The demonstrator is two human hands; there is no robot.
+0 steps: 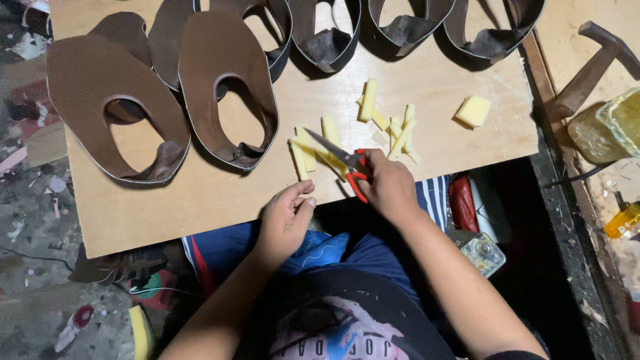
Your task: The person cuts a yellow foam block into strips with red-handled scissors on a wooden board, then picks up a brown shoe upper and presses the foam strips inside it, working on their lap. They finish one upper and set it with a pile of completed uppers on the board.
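Observation:
My right hand (389, 187) grips red-handled scissors (341, 162) at the near edge of a plywood board (220, 190). The blades point up-left over yellow foam strips (308, 152). My left hand (285, 223) rests at the board's near edge with fingers curled, its thumb and fingertips by the lower end of a strip; whether it pinches anything is unclear. More cut foam strips (393, 127) lie scattered to the right, and a squarish foam block (473, 111) lies farther right.
Brown leather shoe uppers (117, 107) cover the board's left and back, one (227, 87) near the strips, with darker ones (327, 40) along the far edge. A hammer (590, 70) and clear containers (610, 127) sit on the bench at right. Floor clutter lies left.

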